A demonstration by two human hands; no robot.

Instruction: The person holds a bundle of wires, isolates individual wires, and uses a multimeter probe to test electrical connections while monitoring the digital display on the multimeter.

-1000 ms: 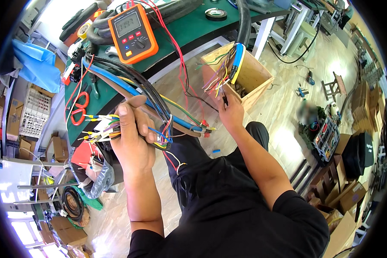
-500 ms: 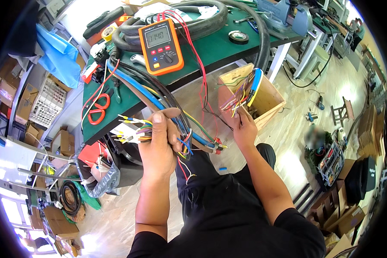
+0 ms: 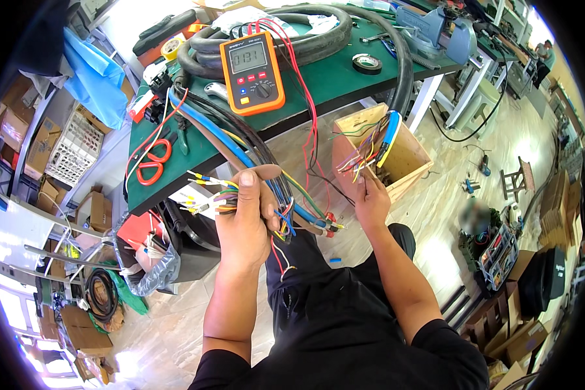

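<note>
My left hand [image 3: 244, 227] is closed round a bundle of thin coloured wires [image 3: 205, 200], many ending in white sleeves and crimped tips that stick out to the left. My right hand [image 3: 372, 203] pinches at the ends of loose coloured wires [image 3: 365, 155] fanning from a thick black cable [image 3: 403, 71]. A thin wire seems to lie in that pinch, but the fingertips hide it. Red and black test leads [image 3: 312, 123] run down from an orange multimeter [image 3: 252, 75] standing on the bench; the black one reaches toward my right hand.
A wooden box [image 3: 409, 170] stands below the thick cable's end. On the green bench [image 3: 331, 81] are coiled cable, black tape [image 3: 366, 64], red-handled scissors [image 3: 151, 172] and a blue vise [image 3: 429, 29]. Blue and brown cables [image 3: 231, 146] hang over its edge. A lined bin [image 3: 169, 273] is at left.
The meter's reading has changed. The view has shifted slightly, and both hands keep nearly the same places and grips.
</note>
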